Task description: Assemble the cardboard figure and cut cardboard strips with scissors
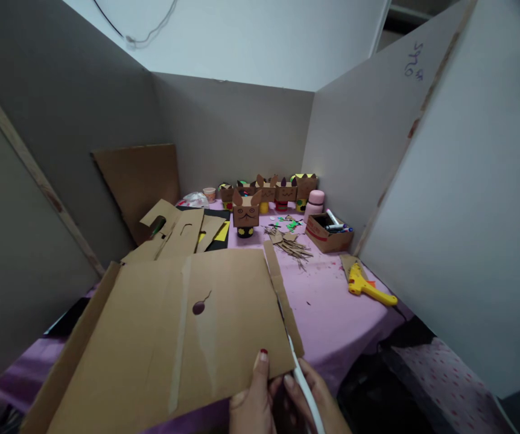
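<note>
A large brown cardboard sheet [174, 337] with a small hole lies tilted over the near edge of the pink-covered table [332, 313]. My left hand [251, 401] grips its near edge, thumb pressed on top. Just to its right, my right hand [321, 401] is closed around white-handled scissors [303, 380]. Their blade runs up along the sheet's right side. A narrow cardboard strip [282, 295] is parted from the sheet along that line.
A cardboard animal figure [246, 214] stands mid-table, with a row of similar figures [282, 190] behind it. To the right are a box of markers [327, 232], a pink bottle [315, 202], cardboard scraps [294, 244] and a yellow glue gun [368, 288]. Cut cardboard pieces [183, 232] lie left; grey partitions enclose the table.
</note>
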